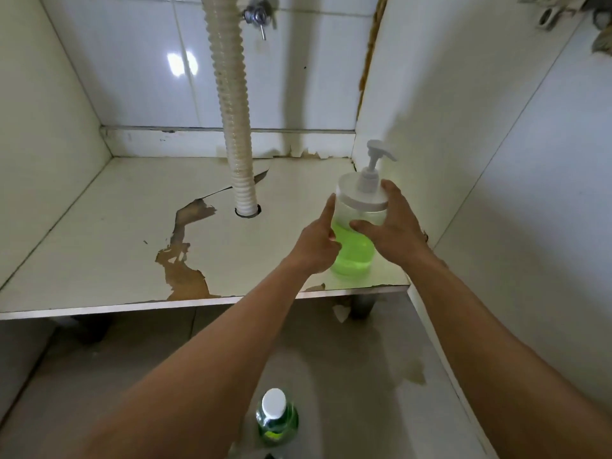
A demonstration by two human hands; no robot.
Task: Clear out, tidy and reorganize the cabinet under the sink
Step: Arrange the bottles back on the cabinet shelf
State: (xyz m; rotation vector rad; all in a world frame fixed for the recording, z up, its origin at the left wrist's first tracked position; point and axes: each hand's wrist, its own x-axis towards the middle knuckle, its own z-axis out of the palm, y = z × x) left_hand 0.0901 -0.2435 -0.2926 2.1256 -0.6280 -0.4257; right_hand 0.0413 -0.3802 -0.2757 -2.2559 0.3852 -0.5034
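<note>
A clear pump bottle (pixel 354 250), half full of green liquid with a white lid and pump head, stands upright on the cabinet floor (pixel 116 233) near its front right corner. My right hand (pixel 394 226) wraps the bottle's right side just under the lid. My left hand (pixel 318 243) rests against the left side, index finger pointing up along it to the lid. The bottle's lower left is hidden behind my left hand.
A ribbed white drain hose (pixel 231 111) drops through a hole in the peeling cabinet floor. A metal valve (pixel 258 14) sits on the tiled back wall. A second bottle of green liquid with a white cap (pixel 276 417) stands on the grey floor below. The cabinet's right wall (pixel 414 94) is close.
</note>
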